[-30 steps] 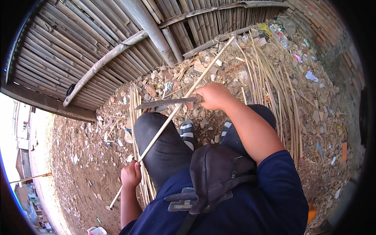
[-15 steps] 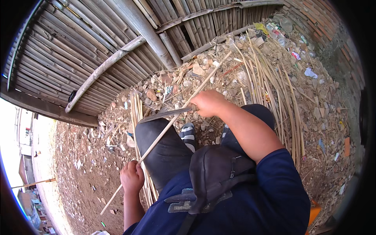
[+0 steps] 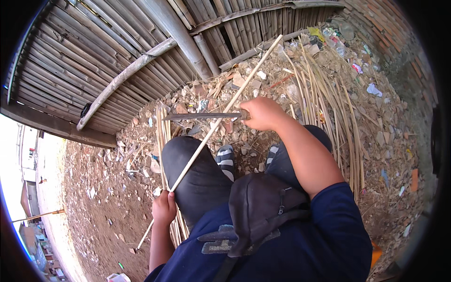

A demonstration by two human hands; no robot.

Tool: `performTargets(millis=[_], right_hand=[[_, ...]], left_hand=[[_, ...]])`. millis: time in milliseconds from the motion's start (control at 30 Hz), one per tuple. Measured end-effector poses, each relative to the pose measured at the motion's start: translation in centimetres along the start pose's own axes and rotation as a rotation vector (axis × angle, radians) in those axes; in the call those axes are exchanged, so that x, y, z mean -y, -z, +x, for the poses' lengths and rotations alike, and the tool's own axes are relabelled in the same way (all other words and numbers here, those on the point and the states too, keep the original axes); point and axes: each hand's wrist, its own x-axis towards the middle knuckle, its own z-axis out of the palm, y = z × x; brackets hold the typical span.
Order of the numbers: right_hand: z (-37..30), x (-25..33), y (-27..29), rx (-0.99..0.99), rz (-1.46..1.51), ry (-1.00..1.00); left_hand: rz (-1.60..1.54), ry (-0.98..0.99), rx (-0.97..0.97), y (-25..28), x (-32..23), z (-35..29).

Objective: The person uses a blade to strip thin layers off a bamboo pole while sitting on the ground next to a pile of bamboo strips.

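Note:
My left hand [image 3: 163, 207] is closed around the lower part of a long, pale bamboo strip [image 3: 203, 144], beside my left knee. The strip slants up and away to the right, its far end above the rubble. My right hand [image 3: 261, 114] grips the handle of a long-bladed knife [image 3: 202, 115], whose dark blade points left and crosses the strip. Whether the edge touches the strip, I cannot tell. Under my left hand and along my left leg lies a bundle of similar strips [image 3: 162, 136].
A larger pile of bamboo strips [image 3: 324, 101] lies on the ground to my right. Ahead stands a bamboo-slat wall [image 3: 117, 61] with poles; a brick wall [image 3: 376, 23] rises at the far right. Stones and litter cover the ground. A dark bag [image 3: 263, 211] rests on my lap.
My right hand and the knife have moved slightly away from me and right, the blade now nearly level. My left hand has shifted right, and the strip's far end reaches farther out.

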Motion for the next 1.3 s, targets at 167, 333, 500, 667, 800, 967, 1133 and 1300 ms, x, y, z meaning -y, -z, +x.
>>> performTargets(millis=[167, 333, 500, 667, 800, 967, 1133, 1300], right_hand=[[3.2, -5.2, -1.4, -0.231, 0.169, -0.062], [1.8, -3.1, -1.9, -0.272, 0.081, -0.044], [0.3, 0.7, -1.0, -0.054, -0.156, 0.137], [2.6, -4.1, -0.3, -0.138, 0.191, -0.131], [2.6, -5.2, -0.3, -0.273, 0.203, -0.184], [0.8, -0.6, -1.0, -0.054, 0.028, -0.029], [0.7, 0.3, -1.4, 0.011, -0.048, 0.146], [2.7, -4.2, -0.5, -0.276, 0.249, -0.083]], left_hand=[[-0.037, -0.033, -0.046, -0.2, -0.4, 0.4], [-0.019, -0.003, 0.001, 0.3, -0.7, 0.6], [-0.035, -0.003, -0.031, 0.0, 0.0, 0.2], [-0.057, -0.001, -0.017, -0.9, 0.6, 0.9], [-0.009, 0.041, 0.014, 0.0, -0.3, 0.5], [0.004, 0.018, -0.019, -0.3, -0.3, 0.5], [-0.051, -0.009, -0.028, -0.3, 0.0, 0.4], [-0.055, 0.029, -0.026, -0.9, -0.1, 0.5]])
